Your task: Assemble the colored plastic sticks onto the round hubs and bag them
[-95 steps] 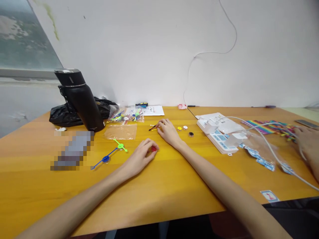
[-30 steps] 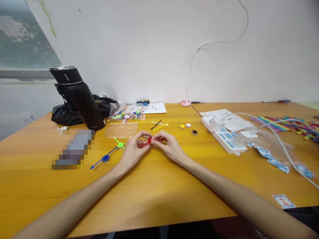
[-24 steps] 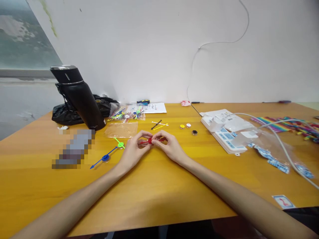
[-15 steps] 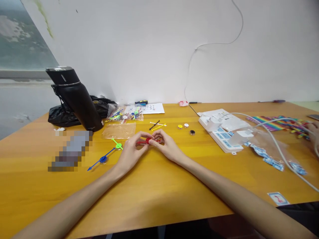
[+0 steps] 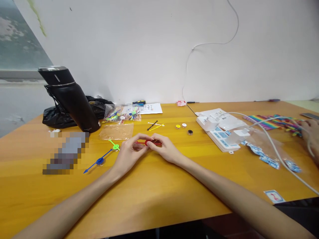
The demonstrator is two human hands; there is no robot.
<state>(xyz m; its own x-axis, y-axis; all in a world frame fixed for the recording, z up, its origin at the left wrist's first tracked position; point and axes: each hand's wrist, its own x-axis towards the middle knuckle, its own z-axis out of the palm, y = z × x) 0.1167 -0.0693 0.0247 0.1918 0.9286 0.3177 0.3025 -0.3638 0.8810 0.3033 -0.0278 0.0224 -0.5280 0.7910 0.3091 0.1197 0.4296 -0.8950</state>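
Between the fingertips of both hands is a red plastic arrow spinner, a round hub with a thin pointer, partly covered by the fingers. My left hand pinches its left side, while my right hand has its thumb on the hub. Left of my left hand lie a green arrow spinner and a blue arrow spinner. Beyond the hands, loose black, white and yellow arrows lie crossed. Farther right sit a yellow round hub, a white one and a black one.
A black bottle stands at left beside a black plastic bag and a blurred-out flat object. Clear bags of spinner parts lie behind. At right are a power strip, cables and another person's hand near rainbow-coloured pieces.
The whole view has shifted slightly, so things appear a little farther left. Both hands keep hold of the red arrow spinner, with little change in grip.
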